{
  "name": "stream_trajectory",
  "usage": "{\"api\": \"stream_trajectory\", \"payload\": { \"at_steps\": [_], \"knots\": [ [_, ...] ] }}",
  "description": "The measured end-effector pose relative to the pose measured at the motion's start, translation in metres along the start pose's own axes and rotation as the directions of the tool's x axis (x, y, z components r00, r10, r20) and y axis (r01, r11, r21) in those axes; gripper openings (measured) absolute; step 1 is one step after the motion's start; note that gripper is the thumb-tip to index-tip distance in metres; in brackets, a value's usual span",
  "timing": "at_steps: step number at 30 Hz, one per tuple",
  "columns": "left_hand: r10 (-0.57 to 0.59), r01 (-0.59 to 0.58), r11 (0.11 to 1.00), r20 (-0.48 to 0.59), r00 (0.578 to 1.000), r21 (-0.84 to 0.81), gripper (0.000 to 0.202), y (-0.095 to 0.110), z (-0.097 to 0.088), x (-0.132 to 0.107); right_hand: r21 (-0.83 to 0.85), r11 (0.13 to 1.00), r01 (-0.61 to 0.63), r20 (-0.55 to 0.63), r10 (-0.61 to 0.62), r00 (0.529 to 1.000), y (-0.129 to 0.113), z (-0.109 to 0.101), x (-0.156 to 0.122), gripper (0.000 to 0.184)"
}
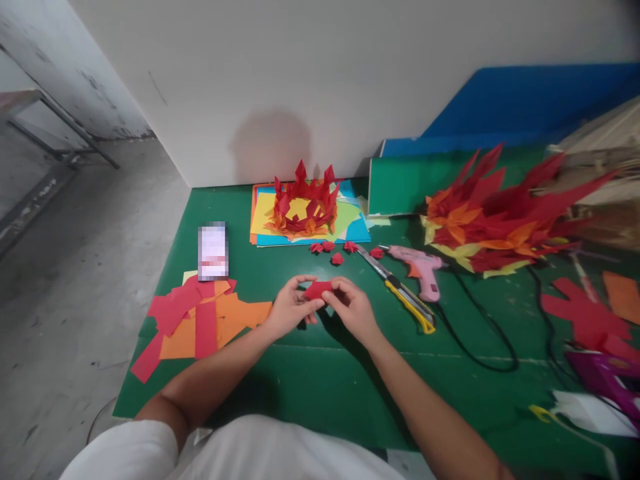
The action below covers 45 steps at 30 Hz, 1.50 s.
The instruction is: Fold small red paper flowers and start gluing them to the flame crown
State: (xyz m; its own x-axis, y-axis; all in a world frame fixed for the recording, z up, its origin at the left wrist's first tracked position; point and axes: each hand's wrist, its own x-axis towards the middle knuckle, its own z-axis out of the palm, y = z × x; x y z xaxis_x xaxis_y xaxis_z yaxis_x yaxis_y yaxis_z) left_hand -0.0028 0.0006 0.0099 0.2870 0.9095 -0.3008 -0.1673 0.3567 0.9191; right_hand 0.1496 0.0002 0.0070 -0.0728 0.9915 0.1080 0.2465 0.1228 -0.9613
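Observation:
Both my hands meet over the green table (310, 373) and pinch one small piece of red paper (318, 289). My left hand (291, 308) grips its left end with closed fingers. My right hand (350, 305) grips its right end, fingers curled. Just beyond them lie several small folded red paper pieces (337, 252). Farther back stands a red and orange paper crown (303, 203) on a stack of coloured sheets (355, 230).
Red and orange paper strips (200, 320) lie at the left. A phone (213, 251) lies behind them. A yellow utility knife (400, 290) and a pink glue gun (423, 270) with a black cord sit at the right. A large red paper flower (500, 217) is farther right.

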Motion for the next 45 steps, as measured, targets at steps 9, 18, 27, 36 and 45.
{"api": "stream_trajectory", "payload": {
  "at_steps": [9, 18, 27, 36, 45],
  "knots": [
    [0.012, -0.008, 0.995, -0.039, 0.999, 0.099, 0.046, -0.001, 0.000, -0.002, 0.103, 0.991, -0.082, 0.116, 0.070, 0.991, -0.003, -0.002, -0.002, 0.019],
    [0.011, -0.008, 0.999, -0.079, 0.997, 0.042, 0.042, -0.005, -0.001, 0.003, 0.080, 0.984, -0.162, 0.018, 0.161, 0.987, 0.001, 0.000, -0.002, 0.025],
    [0.042, -0.056, 0.981, -0.077, 0.996, -0.187, 0.038, -0.004, 0.007, 0.001, 0.333, 0.898, -0.286, 0.119, 0.261, 0.958, -0.004, 0.006, -0.005, 0.025],
    [0.060, -0.080, 0.989, -0.154, 0.986, -0.126, 0.034, -0.011, 0.002, 0.006, 0.204, 0.978, -0.040, -0.065, 0.054, 0.996, 0.001, 0.006, -0.005, 0.025],
    [0.108, -0.120, 0.990, -0.152, 0.982, -0.070, 0.030, -0.017, 0.000, 0.009, -0.125, 0.977, 0.172, -0.108, -0.186, 0.977, -0.007, 0.004, -0.007, 0.003]
  ]
}}
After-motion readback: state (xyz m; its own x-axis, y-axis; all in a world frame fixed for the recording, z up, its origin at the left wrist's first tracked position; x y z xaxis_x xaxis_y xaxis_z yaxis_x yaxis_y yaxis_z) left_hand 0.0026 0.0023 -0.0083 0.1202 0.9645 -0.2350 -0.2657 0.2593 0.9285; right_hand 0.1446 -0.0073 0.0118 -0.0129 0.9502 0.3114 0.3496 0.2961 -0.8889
